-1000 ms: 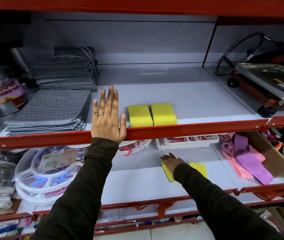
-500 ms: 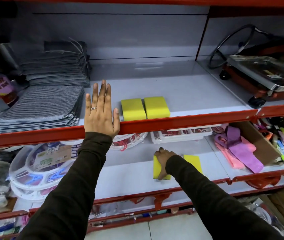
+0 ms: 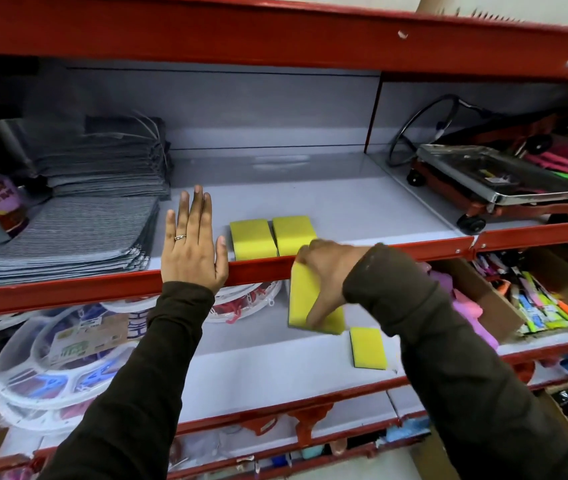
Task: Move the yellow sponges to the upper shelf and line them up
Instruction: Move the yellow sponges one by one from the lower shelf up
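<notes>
Right hand (image 3: 324, 271): I have it clamped on a yellow sponge (image 3: 307, 303), tilted on edge to clear the red lip (image 3: 362, 258).
Left hand (image 3: 191, 247): flat and spread wide, empty, bracing on the upper shelf (image 3: 345, 206).
Row: two sponges (image 3: 272, 235) sit side by side, touching; mine likely goes at their right.
Lower shelf (image 3: 258, 368): one sponge (image 3: 367, 348) left.

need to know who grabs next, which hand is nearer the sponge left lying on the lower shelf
Right. The right hand, holding a sponge, hangs just above and left of the lower-shelf sponge. The left hand rests flat on the upper shelf's edge, farther away.
</notes>
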Motion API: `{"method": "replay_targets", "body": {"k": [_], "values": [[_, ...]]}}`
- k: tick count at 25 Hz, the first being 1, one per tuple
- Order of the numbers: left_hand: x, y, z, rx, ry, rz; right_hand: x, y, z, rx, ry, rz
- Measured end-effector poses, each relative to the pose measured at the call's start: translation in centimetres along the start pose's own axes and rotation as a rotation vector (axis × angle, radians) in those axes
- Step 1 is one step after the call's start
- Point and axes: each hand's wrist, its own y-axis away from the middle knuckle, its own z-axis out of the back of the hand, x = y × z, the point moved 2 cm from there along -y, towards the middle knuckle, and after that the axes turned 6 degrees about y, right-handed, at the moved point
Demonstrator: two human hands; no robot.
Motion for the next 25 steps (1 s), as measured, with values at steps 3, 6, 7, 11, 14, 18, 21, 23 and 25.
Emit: {"method": "replay_targets", "body": {"k": [3, 6, 7, 11, 14, 18, 21, 23, 25], "values": [[0.1, 0.0, 0.0, 0.005, -0.008, 0.005, -3.7, -1.3, 3.5, -0.138, 0.036, -0.080], [0.1, 0.0, -0.1, -0.002, -0.009, 0.003, -7.8, -5.0, 4.8, -0.130, 0.063, -0.151], [0.1, 0.0, -0.2, -0.004, -0.008, 0.001, -8.9, -6.4, 4.7, -0.105, 0.073, -0.162], [0.3, -0.1, -0.2, -0.025, -0.002, 0.007, -10.4, -10.3, 3.0, 0.058, 0.120, -0.166], [0.2, -0.1, -0.2, -0.022, -0.008, 0.004, -10.3, -11.0, 2.1, 0.114, 0.095, -0.157], [0.2, 0.0, -0.2, -0.016, -0.017, 0.009, -10.0, -9.0, 2.9, -0.052, -0.051, -0.138], [0.1, 0.0, -0.2, -0.022, -0.023, 0.005, -9.4, -5.3, 3.4, -0.241, -0.243, -0.052], [0.1, 0.0, -0.2, -0.024, -0.028, 0.003, -8.5, -3.0, 2.6, -0.219, -0.374, 0.028], [0.1, 0.0, -0.1, -0.032, -0.030, 0.001, -7.6, -2.2, 0.0, -0.072, -0.433, 0.043]]}}
